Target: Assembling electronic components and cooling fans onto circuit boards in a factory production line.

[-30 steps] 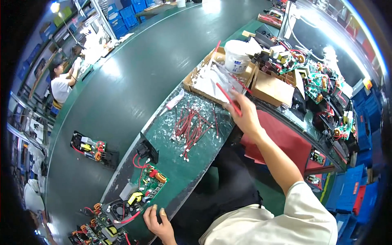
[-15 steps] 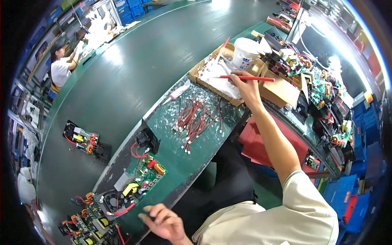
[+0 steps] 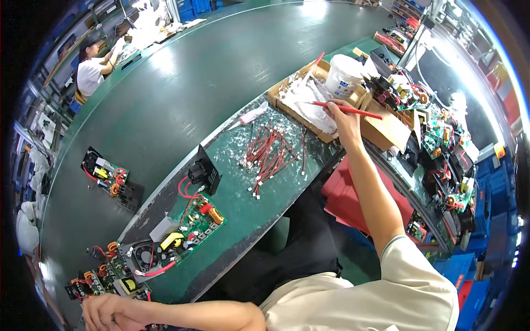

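The right hand [image 3: 346,118] now pinches a thin red rod [image 3: 346,110], a brush or pen by its look, between thumb and fingers, and holds it almost level over the open cardboard box [image 3: 287,99] at the far side of the table [image 3: 243,215]. A second ago the same rod pointed downward in the hand, near the box's edge; since then the hand has turned it flat and carried it in over the white plastic bags [image 3: 309,102] lying in the box, just beside the white tub [image 3: 343,77]. Judging by that swing, the rod is being readied or loaded at the box rather than put to a board.

The left hand [image 3: 113,311] has slid toward the lower edge of the view and lies at the near edge of the table, fingers loosely curled; whether it holds anything cannot be told. It is just beside the circuit board with a fan [image 3: 141,259]. A second green circuit board [image 3: 196,218] and a loose heap of red wire leads [image 3: 270,154] lie between the two hands, untouched. Another person [image 3: 91,69] sits working well apart, across the conveyor belt [image 3: 182,83].
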The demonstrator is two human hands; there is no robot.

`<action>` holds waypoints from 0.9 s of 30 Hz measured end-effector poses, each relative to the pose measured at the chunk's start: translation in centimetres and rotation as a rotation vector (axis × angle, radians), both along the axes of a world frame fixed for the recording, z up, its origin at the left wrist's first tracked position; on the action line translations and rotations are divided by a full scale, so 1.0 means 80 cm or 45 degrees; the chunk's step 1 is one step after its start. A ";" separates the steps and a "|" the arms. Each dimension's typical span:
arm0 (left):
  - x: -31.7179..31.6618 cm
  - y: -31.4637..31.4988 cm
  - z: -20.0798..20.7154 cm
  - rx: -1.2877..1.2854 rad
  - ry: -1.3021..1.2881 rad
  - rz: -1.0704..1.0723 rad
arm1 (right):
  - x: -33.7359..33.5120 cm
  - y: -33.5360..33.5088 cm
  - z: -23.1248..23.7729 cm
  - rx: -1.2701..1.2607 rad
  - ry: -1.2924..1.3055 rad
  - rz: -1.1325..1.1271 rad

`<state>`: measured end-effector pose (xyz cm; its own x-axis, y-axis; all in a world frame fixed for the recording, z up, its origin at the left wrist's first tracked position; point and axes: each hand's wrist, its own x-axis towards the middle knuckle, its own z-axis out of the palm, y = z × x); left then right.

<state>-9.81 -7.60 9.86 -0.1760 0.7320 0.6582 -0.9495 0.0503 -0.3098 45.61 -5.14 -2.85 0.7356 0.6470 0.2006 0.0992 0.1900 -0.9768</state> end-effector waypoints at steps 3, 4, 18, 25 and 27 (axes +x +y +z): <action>0.016 0.000 -0.030 -0.024 -0.217 -0.004 | -0.006 0.001 -0.001 0.013 0.016 0.005; 0.027 -0.003 -0.044 -0.123 -0.214 -0.035 | -0.008 0.003 -0.001 0.037 0.022 0.013; 0.156 -0.165 -0.278 0.330 2.452 -1.259 | 0.005 0.002 -0.001 -0.263 -0.141 0.035; 0.174 -0.150 -0.259 0.730 2.587 -0.747 | 0.003 0.008 0.010 -0.078 -0.184 -0.026; 0.177 -0.148 -0.253 0.757 2.583 -0.743 | 0.007 0.011 0.001 -0.115 -0.223 -0.026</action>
